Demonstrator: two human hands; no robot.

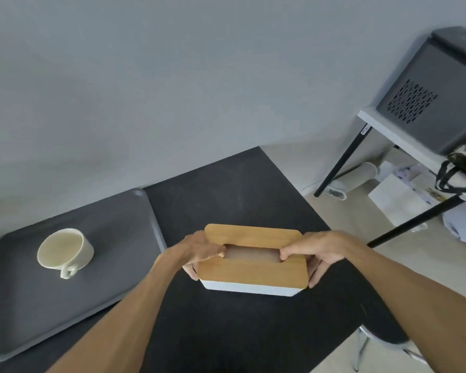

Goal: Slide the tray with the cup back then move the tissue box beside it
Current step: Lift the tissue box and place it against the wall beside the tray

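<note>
Tissue box (253,261) (white base, wooden slotted lid) sat at center frame on black tabletop (226,189). Left hand (199,251) gripped its left end, thumb hooked over slot edge, fingers curled under side. Right hand (312,254) did same on right end, fingers pressed together along side. Gray tray (135,238) lay at left of frame, just beside box w/ left hand between. Cream cup (65,251) stood upright on tray, handle toward bottom of frame.

left hand (199,251) fingers curled, gripping | right hand (315,253) same, forearms extended
</note>
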